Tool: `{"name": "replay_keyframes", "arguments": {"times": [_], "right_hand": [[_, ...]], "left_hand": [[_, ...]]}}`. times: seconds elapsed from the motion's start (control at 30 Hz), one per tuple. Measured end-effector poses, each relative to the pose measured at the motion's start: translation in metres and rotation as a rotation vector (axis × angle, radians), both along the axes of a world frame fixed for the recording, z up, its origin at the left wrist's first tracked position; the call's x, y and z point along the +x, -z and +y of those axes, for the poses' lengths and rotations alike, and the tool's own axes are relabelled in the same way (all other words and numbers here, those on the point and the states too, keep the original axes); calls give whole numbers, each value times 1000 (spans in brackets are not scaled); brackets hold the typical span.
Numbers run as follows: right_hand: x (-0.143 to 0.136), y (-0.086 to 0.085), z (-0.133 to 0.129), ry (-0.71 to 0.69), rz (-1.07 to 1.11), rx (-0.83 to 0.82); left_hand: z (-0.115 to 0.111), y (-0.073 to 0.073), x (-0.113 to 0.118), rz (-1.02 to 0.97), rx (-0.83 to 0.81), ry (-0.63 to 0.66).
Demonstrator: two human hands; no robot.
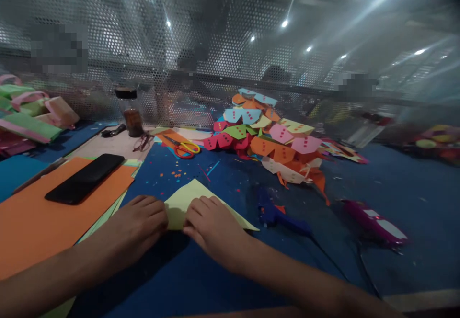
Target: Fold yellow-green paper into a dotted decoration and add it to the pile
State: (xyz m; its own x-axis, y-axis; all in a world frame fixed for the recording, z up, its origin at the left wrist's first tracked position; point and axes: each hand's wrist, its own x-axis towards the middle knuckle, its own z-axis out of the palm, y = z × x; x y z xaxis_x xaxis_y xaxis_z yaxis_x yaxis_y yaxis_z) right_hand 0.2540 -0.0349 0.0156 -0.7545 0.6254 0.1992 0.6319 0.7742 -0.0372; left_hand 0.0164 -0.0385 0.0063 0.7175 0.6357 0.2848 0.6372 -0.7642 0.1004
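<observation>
A pale yellow sheet of paper [194, 189], folded into a triangle, lies on the blue tabletop with its peak pointing away from me. My left hand [149, 217] is closed over its left part, fingers curled at the near edge. Close beside it, my right hand [212, 227] grips the same near edge around the middle, fingers bent. The paper between the two hands shows; the left corner is hidden under my left hand. Small coloured scraps [176, 172] are scattered just beyond the paper.
At left, a black phone [86, 178] rests on orange sheets [32, 227]. Scissors [183, 146] and a jar [132, 117] stand farther back. Folded coloured paper pieces [276, 150] are heaped behind. Right of my hands lie a blue glue gun [282, 217] and a purple corded device [375, 222].
</observation>
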Motion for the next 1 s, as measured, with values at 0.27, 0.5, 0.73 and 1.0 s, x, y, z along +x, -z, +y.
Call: {"name": "replay_keyframes", "arguments": {"times": [0.27, 0.5, 0.73, 1.0], "right_hand": [[3, 5, 9, 53, 69, -7], [2, 8, 8, 13, 104, -92], [6, 28, 4, -61, 196, -11], [7, 20, 5, -52, 238, -36]], "left_hand": [[19, 3, -2, -123, 47, 41], [21, 2, -4, -212, 134, 123], [6, 32, -13, -278, 163, 107], [13, 28, -17, -241, 153, 151]]}}
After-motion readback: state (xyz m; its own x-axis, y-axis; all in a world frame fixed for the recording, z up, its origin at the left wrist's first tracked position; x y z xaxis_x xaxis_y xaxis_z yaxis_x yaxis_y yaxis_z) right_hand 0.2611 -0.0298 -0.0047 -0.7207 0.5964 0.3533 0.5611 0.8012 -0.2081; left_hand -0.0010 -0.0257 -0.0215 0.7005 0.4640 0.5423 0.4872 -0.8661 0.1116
